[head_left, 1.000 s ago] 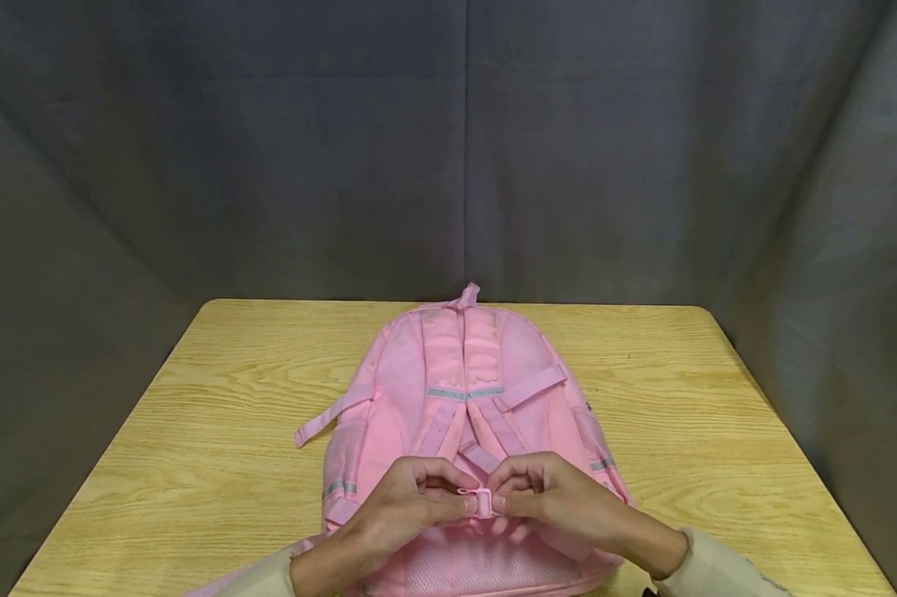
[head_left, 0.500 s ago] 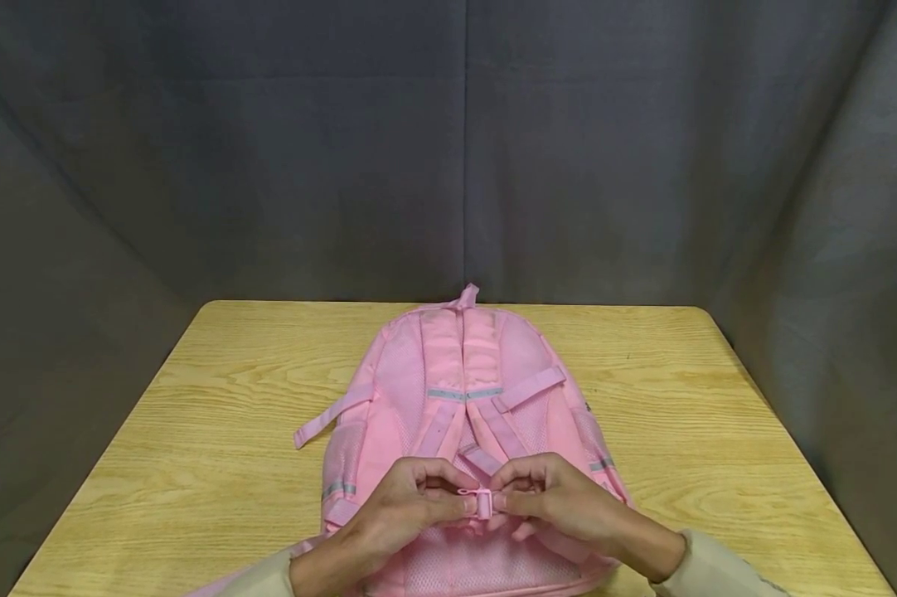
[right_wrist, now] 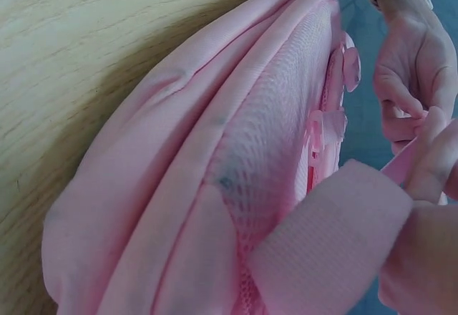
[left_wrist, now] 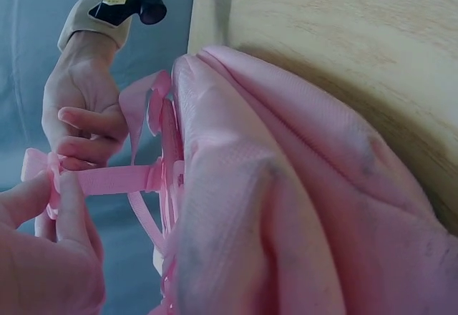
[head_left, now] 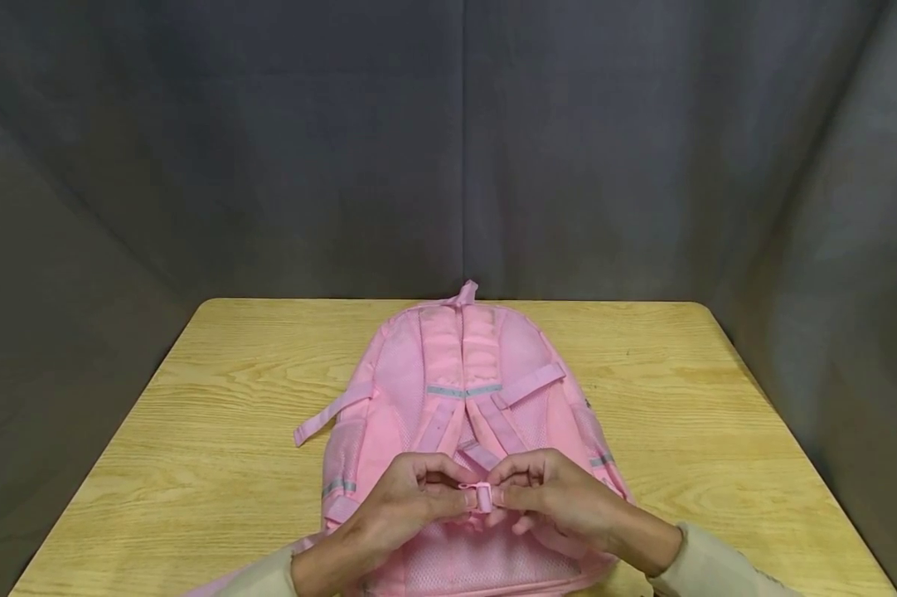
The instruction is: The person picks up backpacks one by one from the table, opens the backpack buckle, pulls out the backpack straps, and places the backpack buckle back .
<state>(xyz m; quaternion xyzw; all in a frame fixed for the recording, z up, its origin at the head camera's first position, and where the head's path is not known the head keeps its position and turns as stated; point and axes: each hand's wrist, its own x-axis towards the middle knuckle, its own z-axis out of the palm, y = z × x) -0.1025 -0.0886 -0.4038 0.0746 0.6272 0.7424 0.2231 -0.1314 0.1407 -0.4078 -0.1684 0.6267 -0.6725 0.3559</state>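
Note:
A pink backpack lies with its shoulder straps facing up. Over its lower part, both hands meet at a small pink plastic buckle. Thumb and fingers of the left hand pinch its left side, while the right hand pinches the right side. In the left wrist view the buckle is raised off the bag, with a webbing strap running back to it. The right wrist view has a wide strap end in front of the right hand, and the fingertips there are partly hidden.
The bag rests on a wood-grain table. One loose strap sticks out past the bag's left side, another strap lies across its right side. Dark grey cloth hangs behind the table and at both sides.
Both hands stay at the buckle, which sits slightly higher in view. The right hand's lower fingers have shifted a little. The backpack lies as before.

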